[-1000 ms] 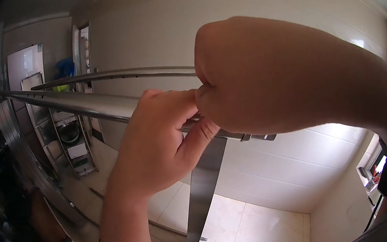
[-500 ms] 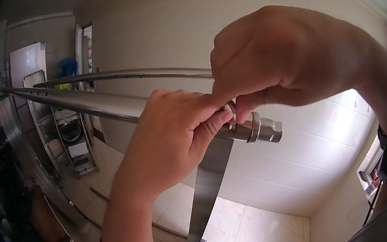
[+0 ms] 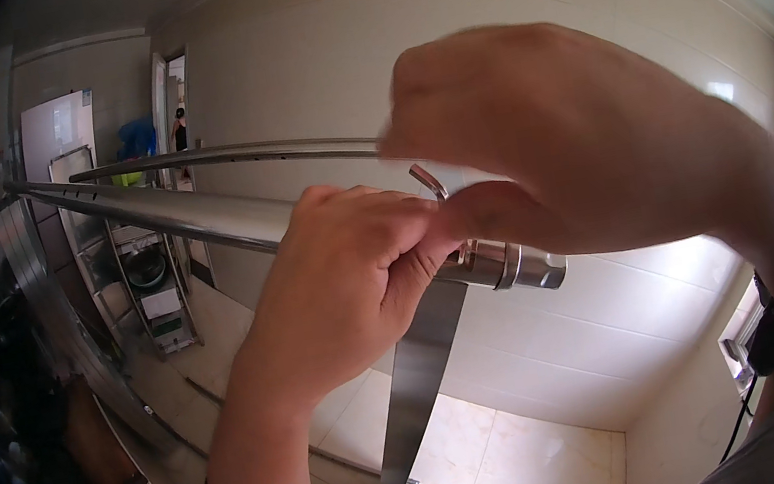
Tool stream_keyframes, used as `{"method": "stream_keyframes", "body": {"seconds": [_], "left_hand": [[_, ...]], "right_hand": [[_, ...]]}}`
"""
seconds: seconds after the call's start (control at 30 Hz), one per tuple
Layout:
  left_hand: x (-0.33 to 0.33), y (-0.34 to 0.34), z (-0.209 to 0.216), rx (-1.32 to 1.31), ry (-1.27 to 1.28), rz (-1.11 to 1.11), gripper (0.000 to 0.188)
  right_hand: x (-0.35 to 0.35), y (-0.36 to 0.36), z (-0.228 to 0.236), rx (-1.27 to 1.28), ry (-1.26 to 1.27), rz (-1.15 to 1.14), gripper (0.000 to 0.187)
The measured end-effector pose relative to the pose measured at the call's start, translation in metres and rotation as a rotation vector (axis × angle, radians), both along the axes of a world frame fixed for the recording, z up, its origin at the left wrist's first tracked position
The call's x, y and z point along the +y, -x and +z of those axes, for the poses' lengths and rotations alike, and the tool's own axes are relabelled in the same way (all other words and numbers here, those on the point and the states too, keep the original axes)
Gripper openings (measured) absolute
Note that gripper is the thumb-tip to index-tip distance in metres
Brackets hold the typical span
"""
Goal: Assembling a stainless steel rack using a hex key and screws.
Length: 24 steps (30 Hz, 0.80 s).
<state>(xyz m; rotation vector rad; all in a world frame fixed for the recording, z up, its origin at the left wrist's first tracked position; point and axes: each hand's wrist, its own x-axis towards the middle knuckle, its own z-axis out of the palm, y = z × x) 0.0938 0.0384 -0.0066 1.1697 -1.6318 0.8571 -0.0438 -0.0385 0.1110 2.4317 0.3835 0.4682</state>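
My left hand [image 3: 338, 285] is closed round a shiny steel bar [image 3: 200, 211], just left of its cylindrical metal end fitting [image 3: 502, 264]. Its thumb and forefinger press together at the base of a short bent metal rod [image 3: 427, 180] that sticks up from there. What the fingertips pinch below is hidden. Over the fitting is my right hand [image 3: 512, 136], slightly blurred, its fingers curled and lifted clear of the thumb. The bent rod shows in that gap, and the right thumb tip touches the left forefinger.
A second thin rail [image 3: 281, 147] runs behind the bar. Under the fitting a flat metal upright [image 3: 419, 379] drops to the tiled floor [image 3: 512, 455]. At the left stands a shelf rack [image 3: 150, 279] holding a pot. A person [image 3: 179, 131] is in the far doorway.
My right fingers have parted from the thumb and moved left and up, baring the bent rod. The right thumb has shifted left to my left forefinger. The left hand keeps its hold.
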Motion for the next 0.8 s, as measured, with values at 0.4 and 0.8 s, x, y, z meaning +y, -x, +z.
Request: {"method": "stream_keyframes", "body": {"seconds": [0.4,0.8], "left_hand": [[0.004,0.005,0.001,0.037,-0.065,-0.071,0.014],[0.008,0.014,0.003,0.134,-0.157,-0.036,0.015]], "right_hand": [[0.007,-0.001,0.014,0.073,0.207,0.287,0.021],[-0.005,0.001,0.013,0.060,0.232,0.295,0.024]]}}
